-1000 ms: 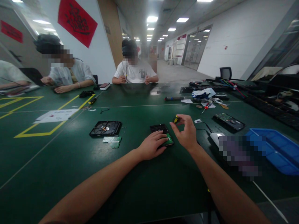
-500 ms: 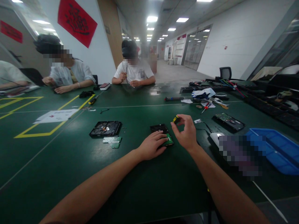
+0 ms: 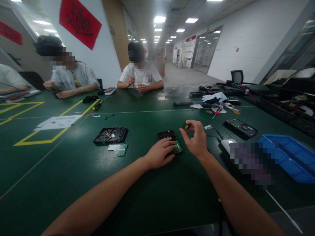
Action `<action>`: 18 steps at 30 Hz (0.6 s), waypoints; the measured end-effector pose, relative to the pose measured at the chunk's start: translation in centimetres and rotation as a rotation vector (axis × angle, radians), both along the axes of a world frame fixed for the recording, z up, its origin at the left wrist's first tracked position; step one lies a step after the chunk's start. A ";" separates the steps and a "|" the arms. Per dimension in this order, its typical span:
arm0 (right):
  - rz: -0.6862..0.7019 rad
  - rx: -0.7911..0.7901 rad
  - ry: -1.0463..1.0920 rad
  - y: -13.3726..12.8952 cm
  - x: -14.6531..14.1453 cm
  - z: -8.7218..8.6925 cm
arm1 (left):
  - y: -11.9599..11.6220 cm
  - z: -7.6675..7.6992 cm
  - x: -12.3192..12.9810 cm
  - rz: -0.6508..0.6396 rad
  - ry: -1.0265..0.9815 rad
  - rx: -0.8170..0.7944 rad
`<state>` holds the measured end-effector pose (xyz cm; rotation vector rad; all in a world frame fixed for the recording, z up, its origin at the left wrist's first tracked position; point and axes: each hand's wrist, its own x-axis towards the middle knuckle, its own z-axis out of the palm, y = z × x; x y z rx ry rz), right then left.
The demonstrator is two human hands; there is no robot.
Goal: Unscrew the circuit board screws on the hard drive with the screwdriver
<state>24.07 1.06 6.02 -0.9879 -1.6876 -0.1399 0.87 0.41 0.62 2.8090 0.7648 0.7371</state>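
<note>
A hard drive (image 3: 177, 147) lies on the table, its black casing and green circuit board partly covered by my left hand (image 3: 161, 152). The fingers of that hand drape over the drive, and the thumb lies along its near side. My right hand (image 3: 195, 137) is raised just to the right of the drive. Between its thumb and fingers is the short yellow-and-black handle of a screwdriver (image 3: 186, 125); I cannot make out its shaft.
Left of my hands lie another hard drive (image 3: 111, 135), green circuit boards (image 3: 118, 149) and tiny screws. To the right are another drive (image 3: 240, 127), a blue tray (image 3: 285, 157) and a blurred device. Tools and gloves (image 3: 214, 97) sit farther back. Co-workers (image 3: 141, 75) sit across the table.
The screwdriver handle has turned slightly in my right fingers. My left hand stays on the hard drive. The whole view has shifted a touch.
</note>
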 end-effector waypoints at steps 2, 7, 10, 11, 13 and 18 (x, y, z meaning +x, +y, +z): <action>0.008 -0.010 -0.004 0.0 0.0 -0.1 | 0.0 0.0 0.0 -0.003 -0.007 0.001; 0.027 -0.034 0.008 -0.1 -0.2 -0.2 | -0.1 0.1 0.0 0.000 -0.009 0.002; 0.006 -0.007 -0.009 -0.2 0.0 0.1 | 0.0 0.0 0.0 -0.010 -0.014 -0.003; -0.006 0.002 -0.018 -0.2 0.0 0.3 | 0.0 0.0 0.0 -0.013 -0.019 -0.005; -0.022 0.011 -0.027 -0.2 0.1 0.4 | 0.1 0.0 0.0 -0.016 -0.025 -0.009; -0.002 0.002 0.001 -0.1 0.1 0.1 | 0.0 0.1 0.1 -0.010 -0.018 -0.013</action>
